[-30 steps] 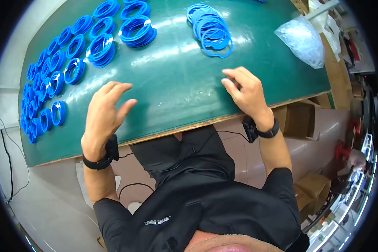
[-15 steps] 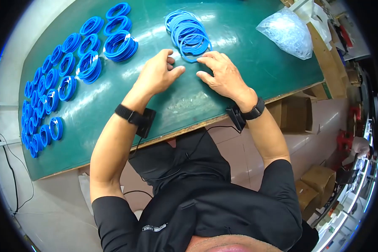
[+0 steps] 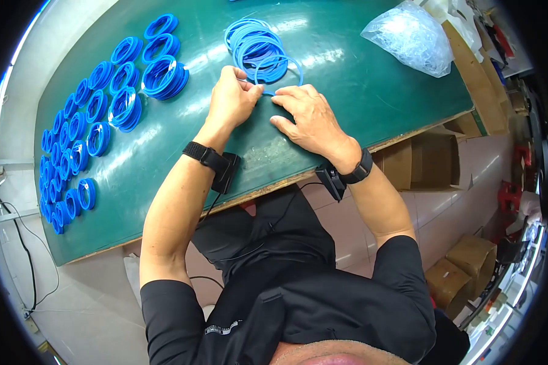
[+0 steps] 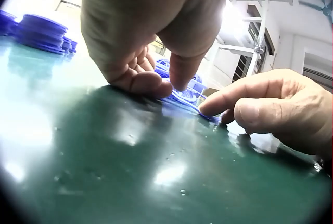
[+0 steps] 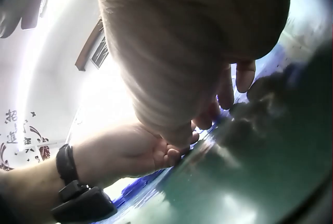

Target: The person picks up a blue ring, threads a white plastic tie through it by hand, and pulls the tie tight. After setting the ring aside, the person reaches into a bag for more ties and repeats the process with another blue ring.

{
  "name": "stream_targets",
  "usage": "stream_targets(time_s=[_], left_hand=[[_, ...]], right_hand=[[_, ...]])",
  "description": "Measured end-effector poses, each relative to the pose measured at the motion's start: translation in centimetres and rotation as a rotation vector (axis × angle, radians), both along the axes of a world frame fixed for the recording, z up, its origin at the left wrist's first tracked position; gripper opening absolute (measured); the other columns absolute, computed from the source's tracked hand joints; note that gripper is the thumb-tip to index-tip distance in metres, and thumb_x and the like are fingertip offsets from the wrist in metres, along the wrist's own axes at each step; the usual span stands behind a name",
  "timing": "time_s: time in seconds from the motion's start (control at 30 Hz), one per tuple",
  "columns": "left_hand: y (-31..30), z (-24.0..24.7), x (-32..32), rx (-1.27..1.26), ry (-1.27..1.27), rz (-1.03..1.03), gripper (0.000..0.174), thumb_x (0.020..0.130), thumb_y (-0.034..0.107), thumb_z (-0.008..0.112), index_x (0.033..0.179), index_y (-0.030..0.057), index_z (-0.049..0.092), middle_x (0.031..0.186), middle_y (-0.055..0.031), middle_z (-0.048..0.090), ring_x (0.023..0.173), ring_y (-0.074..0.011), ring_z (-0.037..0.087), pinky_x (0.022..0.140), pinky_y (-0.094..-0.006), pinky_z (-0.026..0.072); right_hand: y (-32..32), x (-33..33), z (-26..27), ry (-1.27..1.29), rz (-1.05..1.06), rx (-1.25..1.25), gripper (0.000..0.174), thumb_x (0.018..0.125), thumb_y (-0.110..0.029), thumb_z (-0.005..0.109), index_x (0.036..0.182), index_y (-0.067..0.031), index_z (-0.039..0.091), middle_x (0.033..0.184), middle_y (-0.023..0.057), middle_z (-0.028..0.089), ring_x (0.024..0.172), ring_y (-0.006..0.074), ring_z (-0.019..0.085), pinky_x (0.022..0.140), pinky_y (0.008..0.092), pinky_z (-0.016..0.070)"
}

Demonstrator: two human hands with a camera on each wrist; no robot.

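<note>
A loose fan of thin blue rings (image 3: 252,41) lies on the green table in the head view. The nearest blue ring (image 3: 301,73) sticks out toward the person. My left hand (image 3: 232,100) pinches its near left edge between thumb and fingers. On that same near edge rest the fingertips of my right hand (image 3: 310,118), its thumb standing apart. In the left wrist view the ring's blue strip (image 4: 186,102) runs from under the left thumb to the right index finger. The right wrist view shows both hands close together, the ring mostly hidden behind them.
Several stacks of blue rings (image 3: 125,109) stand in rows on the left of the green table (image 3: 182,131). A clear plastic bag (image 3: 411,39) of translucent material lies at the right. Below the table's right edge is an open cardboard box (image 3: 423,161). Both wrists wear black strapped cameras.
Both hands have moved up the table to the fanned rings, the left one furthest. The left hand has taken hold of the nearest ring, and the right fingertips have come onto it.
</note>
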State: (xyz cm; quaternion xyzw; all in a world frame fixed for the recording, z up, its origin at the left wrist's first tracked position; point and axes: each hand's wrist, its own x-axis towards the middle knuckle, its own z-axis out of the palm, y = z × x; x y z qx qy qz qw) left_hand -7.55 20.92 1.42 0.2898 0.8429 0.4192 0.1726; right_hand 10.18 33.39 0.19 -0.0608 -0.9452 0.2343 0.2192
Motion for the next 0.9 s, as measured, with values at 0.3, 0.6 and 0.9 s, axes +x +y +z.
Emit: stream_targets(time_s=[0.3, 0.6, 0.9], left_hand=[[-1.6, -0.8, 0.2, 0.044, -0.079, -0.147, 0.033, 0.095, 0.017, 0.086, 0.117, -0.0032, 0.071, 0.098, -0.0098, 0.079, 0.087, -0.0165, 0.074, 0.079, -0.0345, 0.0609], [-8.6, 1.3, 0.6, 0.081, -0.339, -0.065, 0.019, 0.108, 0.018, 0.072, 0.114, 0.0005, 0.074, 0.096, -0.0012, 0.074, 0.087, -0.0082, 0.064, 0.076, -0.0268, 0.0523], [-16.6, 2.2, -1.6, -0.133, -0.142, -0.216, 0.020, 0.110, 0.017, 0.069, 0.118, 0.0010, 0.077, 0.099, -0.0029, 0.074, 0.089, -0.0115, 0.066, 0.079, -0.0311, 0.0547]], right_hand=[[-2.8, 2.5, 0.2, 0.040, 0.025, -0.040, 0.040, 0.092, -0.025, 0.084, 0.126, -0.0037, 0.078, 0.138, 0.0118, 0.072, 0.124, 0.0318, 0.066, 0.103, 0.0456, 0.0514], [-5.2, 4.3, 1.3, 0.126, 0.275, -0.282, 0.044, 0.086, -0.009, 0.089, 0.128, -0.0043, 0.076, 0.136, 0.0144, 0.072, 0.117, 0.0344, 0.070, 0.100, 0.0461, 0.0561], [-8.9, 1.6, 2.6, 0.108, 0.324, -0.072, 0.050, 0.081, -0.007, 0.090, 0.129, -0.0059, 0.076, 0.139, 0.0139, 0.071, 0.125, 0.0356, 0.070, 0.105, 0.0465, 0.0564]])
